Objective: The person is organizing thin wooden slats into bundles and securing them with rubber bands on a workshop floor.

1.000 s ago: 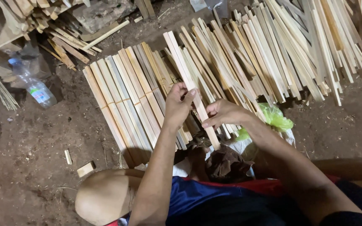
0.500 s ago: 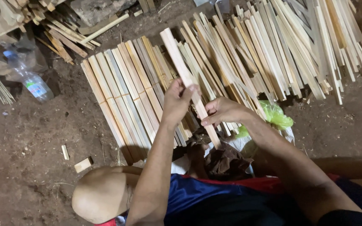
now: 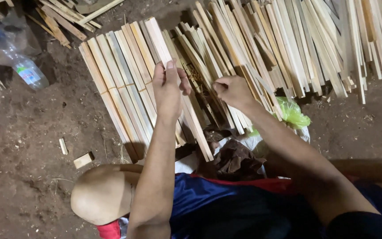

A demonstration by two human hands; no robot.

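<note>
Reaching forward, both arms extended; left hand (image 3: 169, 88) gripping long slat (image 3: 180, 95), right hand (image 3: 233, 90) pinching thin strip (image 3: 255, 75) over slat pile (image 3: 288, 48).

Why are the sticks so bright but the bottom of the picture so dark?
In the head view, light falls from above on the pale wooden slats, so they glow; the person's lap lies in deep shadow. The left hand and right hand look sharp, and the plastic bottle at the dim left edge is softer.
</note>
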